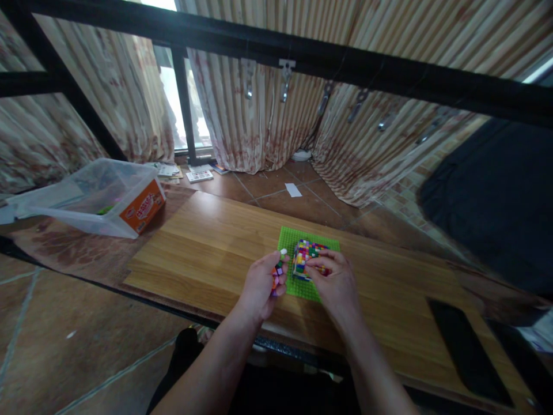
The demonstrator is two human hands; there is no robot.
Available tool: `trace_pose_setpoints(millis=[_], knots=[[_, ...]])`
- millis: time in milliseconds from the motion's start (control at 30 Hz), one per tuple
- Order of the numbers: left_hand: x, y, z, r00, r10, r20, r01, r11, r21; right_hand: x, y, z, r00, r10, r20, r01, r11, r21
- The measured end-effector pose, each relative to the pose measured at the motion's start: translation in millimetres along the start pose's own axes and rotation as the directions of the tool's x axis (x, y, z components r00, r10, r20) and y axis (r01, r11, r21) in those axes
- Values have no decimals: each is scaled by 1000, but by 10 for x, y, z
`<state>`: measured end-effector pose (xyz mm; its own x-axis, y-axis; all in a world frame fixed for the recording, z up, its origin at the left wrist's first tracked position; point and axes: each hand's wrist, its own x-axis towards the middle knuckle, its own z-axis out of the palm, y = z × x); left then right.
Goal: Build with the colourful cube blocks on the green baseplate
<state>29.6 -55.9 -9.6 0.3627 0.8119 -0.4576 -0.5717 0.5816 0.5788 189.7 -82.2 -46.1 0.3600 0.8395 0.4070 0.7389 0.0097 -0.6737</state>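
A green studded baseplate lies on the wooden board, carrying a block of many-coloured toy bricks. Just left of that block, my left hand is closed around several small loose bricks, among them white, green, purple, orange and pink ones. My right hand reaches over the right part of the brick block, thumb and forefinger pinched together at its top. Whatever sits between those fingertips is too small to make out. The hand covers part of the block and of the baseplate.
A clear plastic bin with an orange label stands at the left. On the board's right lies a flat black object. A black metal bar with hanging hooks crosses above. Papers lie on the floor beyond.
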Motion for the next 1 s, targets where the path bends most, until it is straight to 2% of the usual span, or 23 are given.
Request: trace_pose_setpoints(millis=[500,667,800,1000], knots=[[0,-103,25,999,-14,30,12,997,73,-24,-1,18,999,-34,7,34,999,-19],[-2,-141,32,999,-33,39,29,994,107,-19,-144,-74,997,-62,-36,63,998,26],[-2,-172,60,998,-38,58,29,989,144,-8,-309,-144,996,-87,3,86,995,46],[-9,-214,101,996,3,86,-18,986,167,-15,-371,-117,998,-40,50,36,996,77]])
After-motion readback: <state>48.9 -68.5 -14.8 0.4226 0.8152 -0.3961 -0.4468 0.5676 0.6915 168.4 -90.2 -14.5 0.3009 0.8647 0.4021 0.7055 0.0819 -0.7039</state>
